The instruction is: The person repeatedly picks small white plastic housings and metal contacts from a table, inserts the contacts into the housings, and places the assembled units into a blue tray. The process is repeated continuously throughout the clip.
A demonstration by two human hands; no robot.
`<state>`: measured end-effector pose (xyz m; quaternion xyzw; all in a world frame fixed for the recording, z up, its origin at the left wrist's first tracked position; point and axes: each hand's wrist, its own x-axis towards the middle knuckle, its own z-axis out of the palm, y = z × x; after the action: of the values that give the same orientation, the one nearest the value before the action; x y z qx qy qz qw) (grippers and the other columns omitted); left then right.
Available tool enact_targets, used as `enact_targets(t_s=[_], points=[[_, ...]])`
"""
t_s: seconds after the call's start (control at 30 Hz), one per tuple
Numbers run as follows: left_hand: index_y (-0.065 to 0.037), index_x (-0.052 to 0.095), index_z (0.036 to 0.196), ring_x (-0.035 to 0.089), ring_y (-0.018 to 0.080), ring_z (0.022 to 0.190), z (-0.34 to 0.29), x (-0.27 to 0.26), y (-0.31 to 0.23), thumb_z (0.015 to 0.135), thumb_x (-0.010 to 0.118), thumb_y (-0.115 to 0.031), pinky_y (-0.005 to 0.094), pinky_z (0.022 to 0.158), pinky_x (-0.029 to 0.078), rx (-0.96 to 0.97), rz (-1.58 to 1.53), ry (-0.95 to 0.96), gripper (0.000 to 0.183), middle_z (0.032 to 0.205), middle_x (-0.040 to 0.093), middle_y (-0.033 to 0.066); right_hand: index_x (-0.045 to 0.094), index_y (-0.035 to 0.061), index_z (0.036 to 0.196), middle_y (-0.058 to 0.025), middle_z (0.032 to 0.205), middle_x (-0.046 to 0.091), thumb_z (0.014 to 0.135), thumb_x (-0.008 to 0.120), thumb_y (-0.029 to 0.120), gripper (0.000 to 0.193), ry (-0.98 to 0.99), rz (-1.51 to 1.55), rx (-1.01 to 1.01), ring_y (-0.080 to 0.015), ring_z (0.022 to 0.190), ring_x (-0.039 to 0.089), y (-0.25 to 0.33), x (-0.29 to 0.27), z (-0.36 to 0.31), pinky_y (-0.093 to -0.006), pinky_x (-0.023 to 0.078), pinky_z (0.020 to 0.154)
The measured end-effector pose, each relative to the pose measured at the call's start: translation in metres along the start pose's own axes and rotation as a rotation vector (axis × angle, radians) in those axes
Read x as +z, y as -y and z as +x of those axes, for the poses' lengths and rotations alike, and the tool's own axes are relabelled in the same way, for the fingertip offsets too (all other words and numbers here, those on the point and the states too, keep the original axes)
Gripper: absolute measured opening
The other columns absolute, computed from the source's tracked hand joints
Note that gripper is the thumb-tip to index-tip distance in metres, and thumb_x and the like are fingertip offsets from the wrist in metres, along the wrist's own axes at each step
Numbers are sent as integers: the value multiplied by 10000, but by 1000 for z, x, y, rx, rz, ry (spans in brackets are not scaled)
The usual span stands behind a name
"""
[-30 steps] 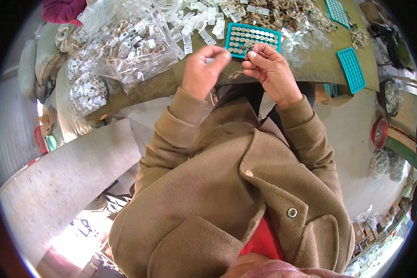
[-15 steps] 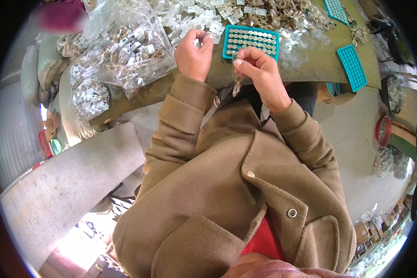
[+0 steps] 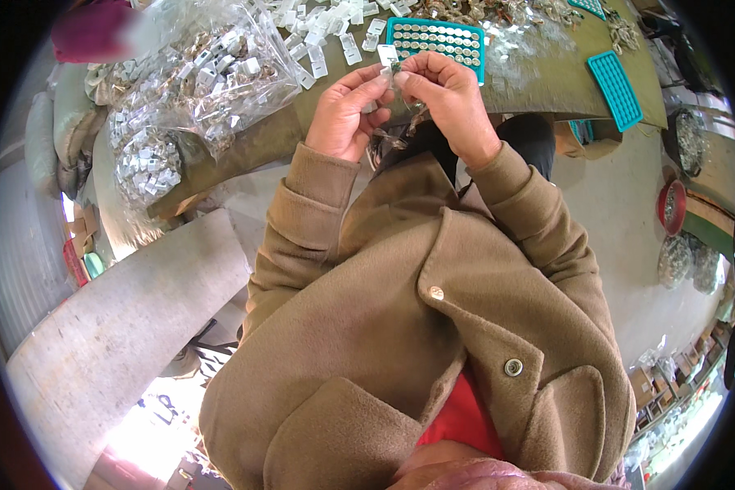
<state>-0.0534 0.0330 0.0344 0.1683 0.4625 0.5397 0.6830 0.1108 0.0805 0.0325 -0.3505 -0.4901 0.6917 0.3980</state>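
My left hand (image 3: 345,114) pinches a small translucent white plastic case (image 3: 387,55), which stands up above the fingertips. Close against it, my right hand (image 3: 456,106) grips the small dark green end of a thin wire bundle between thumb and forefinger. The wire bundle (image 3: 416,122) dangles below the fingers, partly hidden by them. Both sets of fingertips meet over the table's near edge, and where case and wire end touch is too small to make out. Just behind the right hand lies a teal tray (image 3: 480,72) filled with rows of round silver button cells.
Loose white plastic cases (image 3: 317,59) are strewn left of the tray. A big clear plastic bag (image 3: 220,90) of white pieces with wires sits at the left. Another teal tray (image 3: 616,91) lies on the right of the green-covered table (image 3: 539,98). A pale bench (image 3: 131,286) stands lower left.
My right hand has moved left and up with the wire bundle to meet my left hand. The left hand now shows a white case at its fingertips. The whole view has shifted slightly.
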Motion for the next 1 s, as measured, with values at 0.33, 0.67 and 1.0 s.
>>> enact_targets(t_s=[0.33, 0.67, 1.0], points=[[-15, 593, 1195, 664, 116, 883, -6, 7, 8, 918, 657, -81, 217, 685, 565, 227, 42, 37, 292, 1030, 675, 52, 621, 45, 919, 6, 786, 604, 949, 605, 121, 83, 39, 261, 190, -68, 702, 544, 10, -2, -11, -201, 447, 682], [7, 620, 1245, 636, 96, 844, -11, 25, 22, 925, 657, -80, 213, 645, 524, 505, 279, -118, 334, 1080, 681, 73, 619, 17, 887, -2, 755, 616, 893, 645, 47, 40, 0, 211, 50, -65, 633, 554, 2, 4, -14, -205, 455, 586], [-15, 653, 1220, 615, 80, 773, -11, 25, 27, 953, 582, -81, 209, 559, 523, 465, 337, -152, 285, 1000, 691, 71, 625, -20, 858, -3, 705, 606, 844, 647, 34, 61, -34, -155, -54, -50, 624, 527, -1, -2, -8, -212, 422, 531]])
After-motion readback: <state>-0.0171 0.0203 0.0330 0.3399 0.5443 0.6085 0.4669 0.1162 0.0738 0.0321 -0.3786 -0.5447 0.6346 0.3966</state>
